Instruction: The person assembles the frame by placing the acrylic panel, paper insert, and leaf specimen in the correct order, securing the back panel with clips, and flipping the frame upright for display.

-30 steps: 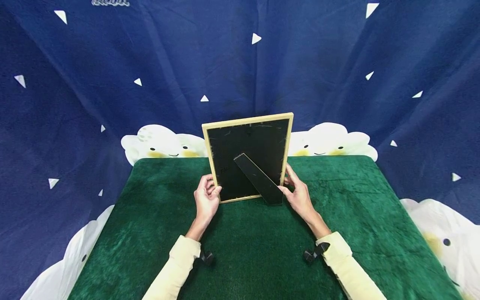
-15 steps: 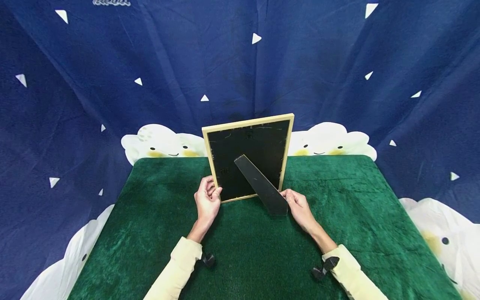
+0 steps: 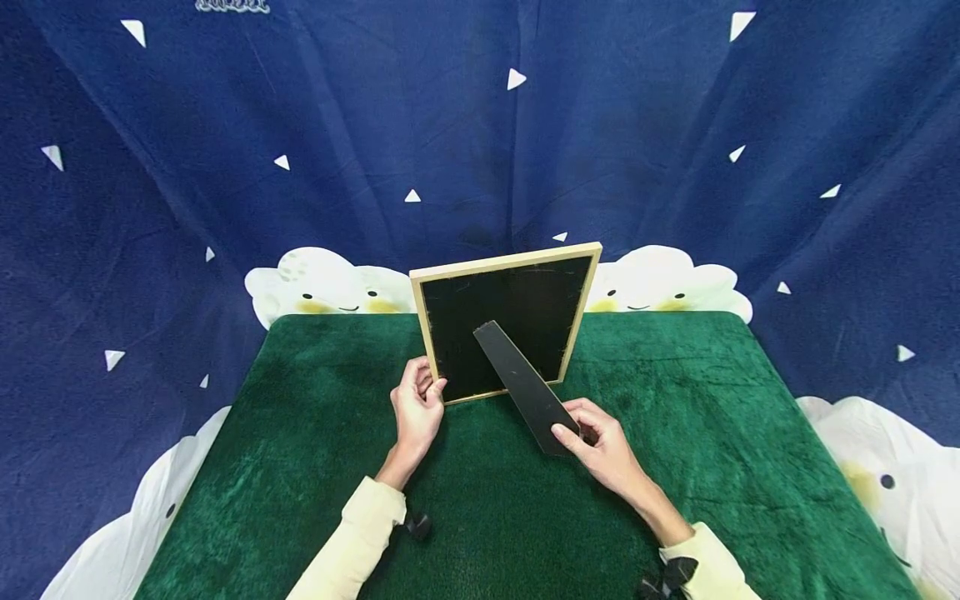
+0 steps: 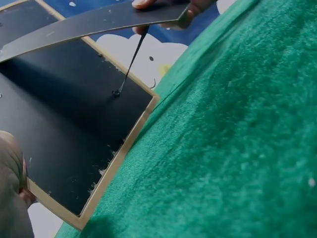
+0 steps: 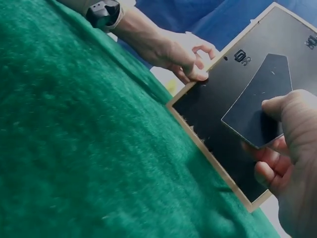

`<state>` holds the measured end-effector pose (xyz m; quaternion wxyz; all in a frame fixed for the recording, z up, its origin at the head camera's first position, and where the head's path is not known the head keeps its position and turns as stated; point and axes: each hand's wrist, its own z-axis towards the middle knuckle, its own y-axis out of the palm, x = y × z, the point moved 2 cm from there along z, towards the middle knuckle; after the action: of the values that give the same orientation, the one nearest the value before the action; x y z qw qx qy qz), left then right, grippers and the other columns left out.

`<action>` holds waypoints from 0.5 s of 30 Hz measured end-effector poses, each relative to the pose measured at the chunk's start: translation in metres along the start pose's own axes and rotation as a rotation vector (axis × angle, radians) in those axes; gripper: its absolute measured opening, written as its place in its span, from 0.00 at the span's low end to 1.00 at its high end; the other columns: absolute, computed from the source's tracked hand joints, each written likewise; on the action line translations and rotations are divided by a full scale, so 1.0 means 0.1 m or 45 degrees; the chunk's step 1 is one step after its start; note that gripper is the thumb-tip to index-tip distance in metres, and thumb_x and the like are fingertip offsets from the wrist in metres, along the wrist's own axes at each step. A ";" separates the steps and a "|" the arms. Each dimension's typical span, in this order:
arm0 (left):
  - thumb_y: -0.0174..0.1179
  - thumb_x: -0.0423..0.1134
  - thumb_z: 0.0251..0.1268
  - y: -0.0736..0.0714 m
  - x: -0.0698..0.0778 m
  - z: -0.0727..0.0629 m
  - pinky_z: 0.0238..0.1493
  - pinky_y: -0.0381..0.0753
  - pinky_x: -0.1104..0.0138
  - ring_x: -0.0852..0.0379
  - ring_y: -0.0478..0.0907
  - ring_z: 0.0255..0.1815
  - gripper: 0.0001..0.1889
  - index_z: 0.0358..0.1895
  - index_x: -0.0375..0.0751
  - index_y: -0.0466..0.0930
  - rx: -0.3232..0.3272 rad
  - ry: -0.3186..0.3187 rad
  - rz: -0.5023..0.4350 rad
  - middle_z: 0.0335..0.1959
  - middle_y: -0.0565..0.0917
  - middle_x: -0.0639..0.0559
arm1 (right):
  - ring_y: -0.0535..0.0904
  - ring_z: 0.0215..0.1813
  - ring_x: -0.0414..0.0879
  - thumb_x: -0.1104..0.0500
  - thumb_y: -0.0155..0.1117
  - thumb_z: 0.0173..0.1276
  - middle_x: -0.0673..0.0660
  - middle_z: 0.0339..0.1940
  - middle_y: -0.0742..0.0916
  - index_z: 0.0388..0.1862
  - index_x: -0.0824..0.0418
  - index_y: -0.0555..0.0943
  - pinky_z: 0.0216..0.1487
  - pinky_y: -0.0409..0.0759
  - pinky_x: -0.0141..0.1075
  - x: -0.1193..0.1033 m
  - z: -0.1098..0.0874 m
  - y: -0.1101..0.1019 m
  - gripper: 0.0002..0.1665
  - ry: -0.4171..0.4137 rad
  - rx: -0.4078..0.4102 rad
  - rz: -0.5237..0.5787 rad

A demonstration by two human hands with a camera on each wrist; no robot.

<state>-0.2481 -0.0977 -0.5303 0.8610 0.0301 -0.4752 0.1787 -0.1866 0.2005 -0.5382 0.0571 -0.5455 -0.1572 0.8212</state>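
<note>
A picture frame [image 3: 450,333] with a light wood border and black backing stands with its back toward me, its top leaning away. My left hand [image 3: 418,408] grips its left edge near the lower corner, thumb on the back. Out from the backing swings a black easel leg [image 3: 517,383]. My right hand [image 3: 603,442] pinches the free end of that leg, thumb on top and fingers beneath. In the left wrist view a thin dark cord [image 4: 132,62] runs taut from the backing to the leg. The front of the picture frame is hidden.
Green plush cloth [image 3: 487,517] covers the table under the picture frame. A blue curtain [image 3: 465,108] with white triangles and smiling clouds hangs behind and at both sides. Each wrist carries a small black device [image 5: 103,14].
My right hand has left the frame's right edge and drawn the easel leg outward, toward me. The frame's top has tilted further back, while my left hand keeps its grip.
</note>
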 end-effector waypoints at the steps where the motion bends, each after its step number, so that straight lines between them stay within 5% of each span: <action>1: 0.62 0.09 0.53 0.01 -0.05 -0.01 0.45 0.89 0.54 0.36 0.90 0.40 0.18 0.48 0.23 0.77 0.002 0.001 0.012 0.39 0.89 0.31 | 0.83 0.48 0.40 0.72 0.68 0.69 0.63 0.49 0.86 0.34 0.64 0.87 0.37 0.81 0.29 0.00 -0.02 0.00 0.06 -0.001 0.002 0.000; 5: 0.65 0.11 0.54 -0.01 -0.12 -0.04 0.47 0.88 0.56 0.41 0.90 0.42 0.18 0.47 0.28 0.79 -0.020 0.008 0.008 0.39 0.90 0.35 | 0.82 0.41 0.38 0.72 0.69 0.69 0.62 0.45 0.86 0.34 0.61 0.86 0.33 0.80 0.30 0.04 -0.09 -0.02 0.08 -0.013 -0.004 0.009; 10: 0.67 0.14 0.57 -0.07 -0.10 -0.08 0.47 0.85 0.73 0.47 0.90 0.44 0.16 0.45 0.33 0.83 -0.086 0.013 0.009 0.41 0.92 0.41 | 0.75 0.29 0.33 0.69 0.70 0.71 0.52 0.30 0.85 0.35 0.55 0.85 0.25 0.73 0.30 0.07 -0.17 -0.06 0.09 0.019 -0.061 -0.005; 15: 0.67 0.15 0.58 -0.13 -0.06 -0.12 0.40 0.81 0.79 0.51 0.90 0.41 0.14 0.44 0.34 0.86 -0.154 0.022 0.080 0.40 0.92 0.42 | 0.73 0.25 0.32 0.63 0.72 0.71 0.46 0.24 0.82 0.37 0.62 0.85 0.24 0.71 0.30 0.10 -0.24 -0.09 0.04 0.111 -0.103 -0.008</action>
<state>-0.2375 -0.1086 -0.5402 0.8594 -0.0382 -0.4782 0.1768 -0.1691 0.2165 -0.5532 0.0443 -0.5821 -0.1894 0.7895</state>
